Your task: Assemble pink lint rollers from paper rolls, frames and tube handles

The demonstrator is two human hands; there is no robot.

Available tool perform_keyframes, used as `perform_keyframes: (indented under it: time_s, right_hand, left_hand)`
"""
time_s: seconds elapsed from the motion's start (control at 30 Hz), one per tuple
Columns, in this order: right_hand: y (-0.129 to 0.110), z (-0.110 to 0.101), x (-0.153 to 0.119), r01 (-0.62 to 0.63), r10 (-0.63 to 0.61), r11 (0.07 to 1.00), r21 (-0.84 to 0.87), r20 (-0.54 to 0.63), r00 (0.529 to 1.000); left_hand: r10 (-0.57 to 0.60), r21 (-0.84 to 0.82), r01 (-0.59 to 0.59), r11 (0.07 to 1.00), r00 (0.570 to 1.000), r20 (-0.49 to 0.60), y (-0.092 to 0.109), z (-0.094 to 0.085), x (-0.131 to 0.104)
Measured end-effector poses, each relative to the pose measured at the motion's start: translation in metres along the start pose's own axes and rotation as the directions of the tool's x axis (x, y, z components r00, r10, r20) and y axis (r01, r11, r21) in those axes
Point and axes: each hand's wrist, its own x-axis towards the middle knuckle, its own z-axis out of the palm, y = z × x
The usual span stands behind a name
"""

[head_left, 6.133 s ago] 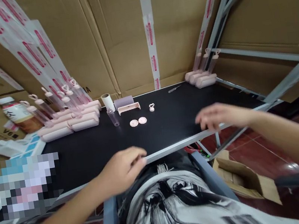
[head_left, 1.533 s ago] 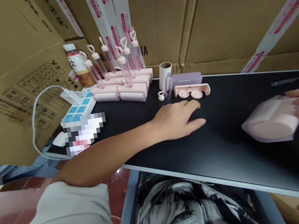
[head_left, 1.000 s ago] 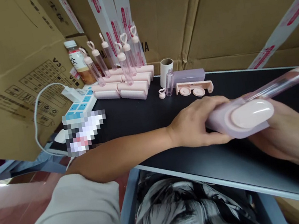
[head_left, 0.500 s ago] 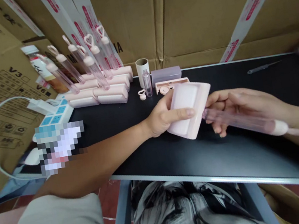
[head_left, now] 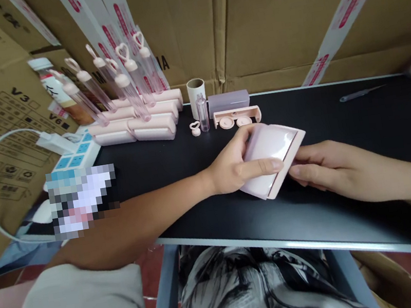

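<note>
Over the desk, my left hand (head_left: 231, 165) is closed round a pale pink and white roller-like piece (head_left: 269, 151), its thumb lying along the glossy white face. The piece is tilted, and a thin dark gap runs between the white face and the pink edge strip. My right hand (head_left: 328, 168) is at the right side of that piece, its fingers curled together and partly hidden behind the edge. Whatever those fingertips grip is out of sight. The clear tube handle does not show in my hands now.
At the back left, several finished-looking pink rollers (head_left: 153, 131) lie with clear heart-topped handles (head_left: 129, 90) upright. Behind my hands are a white tube (head_left: 193, 93), a small clear tube (head_left: 203, 115), a heart-shaped cap (head_left: 195, 128), a lilac cover (head_left: 228, 101) and a pink frame (head_left: 238, 113). A thin pointed tool (head_left: 360, 94) lies right.
The pink and white piece has turned and shifted slightly right and down. The clear handle that stuck out over my right wrist is no longer visible; my right fingers have curled in.
</note>
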Motion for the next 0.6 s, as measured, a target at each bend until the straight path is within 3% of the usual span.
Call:
perform_keyframes:
  time_s: [0.17, 0.43, 0.5, 0.6]
  right_hand:
    - [-0.001, 0.001, -0.006, 0.078, -0.078, 0.995, -0.063, 0.003, 0.997]
    - [-0.004, 0.001, -0.005, 0.042, -0.045, 0.995, -0.088, -0.030, 0.999]
    - [-0.003, -0.004, -0.005, 0.014, -0.019, 0.997, -0.079, -0.070, 0.997]
    - [0.000, -0.012, -0.004, -0.009, 0.000, 0.999, -0.037, -0.220, 0.975]
  left_hand:
    - [-0.024, -0.030, 0.025, 0.999, 1.000, 0.019, -0.001, -0.002, 0.001]
    - [-0.038, -0.035, 0.037, 0.999, 0.999, -0.003, -0.001, -0.006, 0.006]
    - [-0.006, -0.036, 0.005, 0.999, 0.999, -0.040, 0.003, -0.011, 0.008]
    - [0.056, -0.026, -0.058, 0.998, 0.996, -0.063, 0.012, -0.019, 0.010]
